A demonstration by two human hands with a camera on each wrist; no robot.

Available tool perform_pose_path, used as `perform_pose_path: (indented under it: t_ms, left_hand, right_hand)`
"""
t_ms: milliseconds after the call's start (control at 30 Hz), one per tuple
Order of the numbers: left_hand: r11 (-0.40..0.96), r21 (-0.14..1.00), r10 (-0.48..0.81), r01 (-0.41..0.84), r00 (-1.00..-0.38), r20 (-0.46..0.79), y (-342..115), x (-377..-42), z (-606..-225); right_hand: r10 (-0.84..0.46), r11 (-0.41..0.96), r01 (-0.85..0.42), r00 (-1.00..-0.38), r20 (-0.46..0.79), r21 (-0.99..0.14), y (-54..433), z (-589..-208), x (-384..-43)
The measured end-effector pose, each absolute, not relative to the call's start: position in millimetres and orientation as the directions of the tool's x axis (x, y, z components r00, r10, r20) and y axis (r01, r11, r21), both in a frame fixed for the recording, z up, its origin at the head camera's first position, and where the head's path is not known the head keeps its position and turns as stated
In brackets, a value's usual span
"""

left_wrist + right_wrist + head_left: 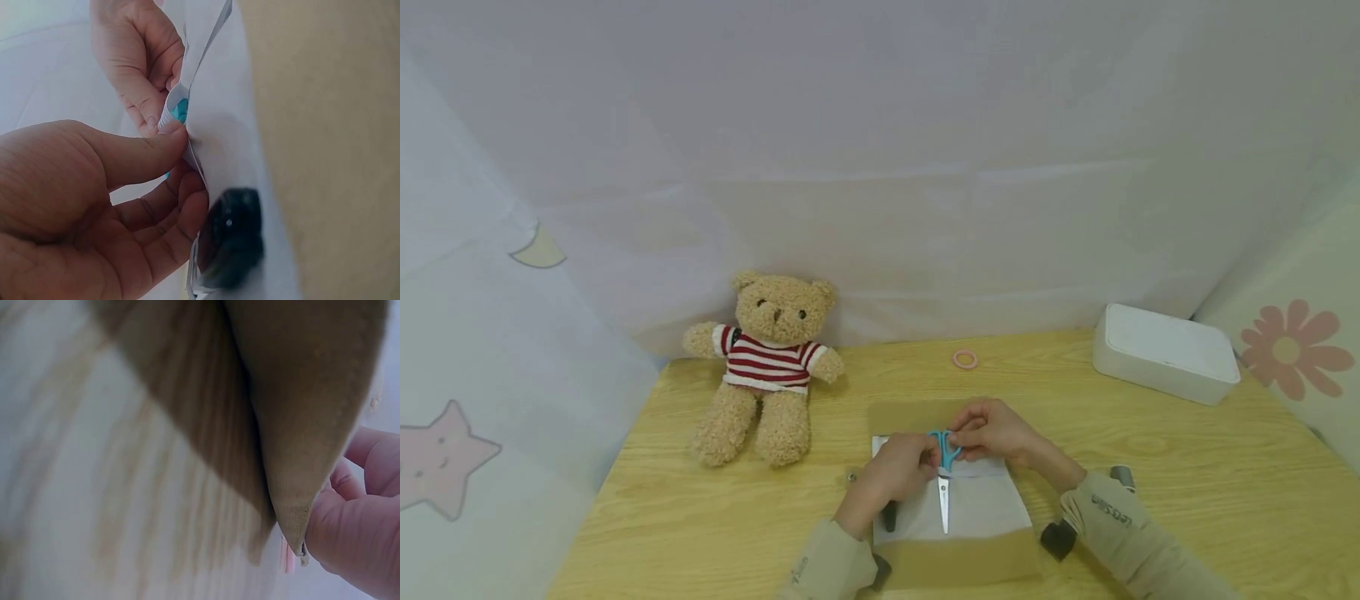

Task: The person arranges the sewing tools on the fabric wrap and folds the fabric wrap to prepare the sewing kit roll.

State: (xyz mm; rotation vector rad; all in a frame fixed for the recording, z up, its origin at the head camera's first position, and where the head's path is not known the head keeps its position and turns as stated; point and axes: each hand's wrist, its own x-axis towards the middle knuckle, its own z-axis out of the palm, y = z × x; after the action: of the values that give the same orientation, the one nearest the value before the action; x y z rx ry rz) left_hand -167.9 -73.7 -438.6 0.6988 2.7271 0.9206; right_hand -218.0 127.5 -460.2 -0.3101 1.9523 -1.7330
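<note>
Scissors with light blue handles lie over a brown cloth with a white panel, blades toward the person. A white ribbed band passes round them near the handles. My left hand pinches the band between thumb and fingers. From the far side, my right hand pinches the handle end of the scissors, its thumb close to the band. Below the left hand a glossy black object lies against the white panel; its kind is unclear. In the right wrist view, brown fabric partly hides the right hand.
A teddy bear in a striped shirt sits at the back left. A pink ring lies behind the hands, and a white box stands at the back right. One small metallic piece is left of the cloth.
</note>
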Motion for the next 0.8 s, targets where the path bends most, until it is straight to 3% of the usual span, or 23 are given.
perform_pose_path:
  t_ms: [800]
  left_hand:
    - [0.721,0.592,0.471,0.359,-0.881,-0.04,-73.0,-164.8,-436.7]
  right_hand:
    - [-0.592,0.258,0.01,-0.788,-0.166,-0.966,129.6,-455.6,-219.6]
